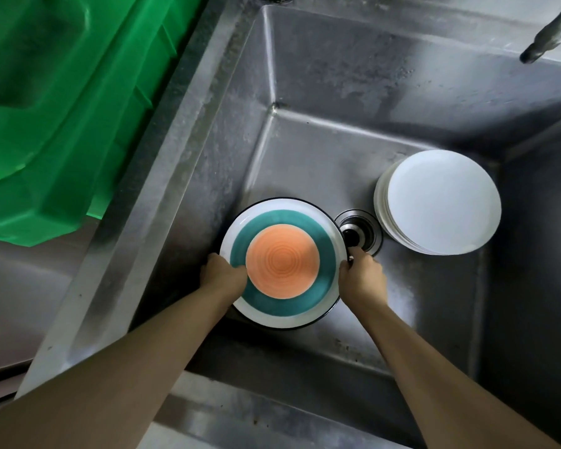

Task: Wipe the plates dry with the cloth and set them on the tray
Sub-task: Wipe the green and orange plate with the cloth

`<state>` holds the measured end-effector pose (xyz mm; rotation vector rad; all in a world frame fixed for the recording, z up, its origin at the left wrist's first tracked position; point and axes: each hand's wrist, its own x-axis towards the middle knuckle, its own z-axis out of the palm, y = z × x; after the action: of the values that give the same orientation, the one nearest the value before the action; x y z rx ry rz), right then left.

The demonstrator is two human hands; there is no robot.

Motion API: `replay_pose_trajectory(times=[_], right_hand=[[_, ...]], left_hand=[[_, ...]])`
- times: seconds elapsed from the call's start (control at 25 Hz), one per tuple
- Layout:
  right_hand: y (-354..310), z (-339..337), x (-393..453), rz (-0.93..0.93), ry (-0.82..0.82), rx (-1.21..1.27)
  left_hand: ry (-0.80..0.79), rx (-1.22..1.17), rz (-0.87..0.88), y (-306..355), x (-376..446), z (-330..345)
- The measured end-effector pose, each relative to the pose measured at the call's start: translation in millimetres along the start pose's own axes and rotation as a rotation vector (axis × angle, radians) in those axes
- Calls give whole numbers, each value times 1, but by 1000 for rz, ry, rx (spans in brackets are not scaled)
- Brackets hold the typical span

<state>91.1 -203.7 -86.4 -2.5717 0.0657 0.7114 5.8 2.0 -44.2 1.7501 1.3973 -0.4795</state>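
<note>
We hold the round glazed plate (pixel 284 264) in the steel sink (pixel 337 150), low over its floor: left hand (pixel 222 273) and right hand (pixel 363 275) each keep a closed grip on opposite rims. Beyond the drain (pixel 358 231) sits a stack of white plates (pixel 438 202); a green plastic tray (pixel 55 102) lies on the counter (pixel 30 296) at left.

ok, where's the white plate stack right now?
Head view: the white plate stack sits on the sink floor, right side, just right of the drain and beyond the right hand.
</note>
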Motion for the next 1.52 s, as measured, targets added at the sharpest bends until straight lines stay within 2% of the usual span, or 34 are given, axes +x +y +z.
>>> replay_pose_trajectory(times=[0.28,0.52,0.68,0.84,1.08,1.24,1.36,1.52], right_hand=[[6,-24,-12,53,30,59],[16,-64,-39,130,38,212],[21,-81,-54,195,-6,296],[30,-92,-59,312,-107,409],[21,-104,-72,524,-358,591],[15,-104,-84,632,-505,749],[13,-99,-92,653,-550,924],[18,-96,-92,661,-534,920]], left_hand=[[59,-127,-8,5,-9,1],[88,-297,149,30,-44,-16],[-46,-476,152,41,-79,-24],[-185,-557,215,65,-110,-35],[-63,-404,333,127,-159,-31],[-21,-223,521,157,-201,-18],[22,-33,699,170,-227,-8],[-2,-22,688,173,-230,-6]])
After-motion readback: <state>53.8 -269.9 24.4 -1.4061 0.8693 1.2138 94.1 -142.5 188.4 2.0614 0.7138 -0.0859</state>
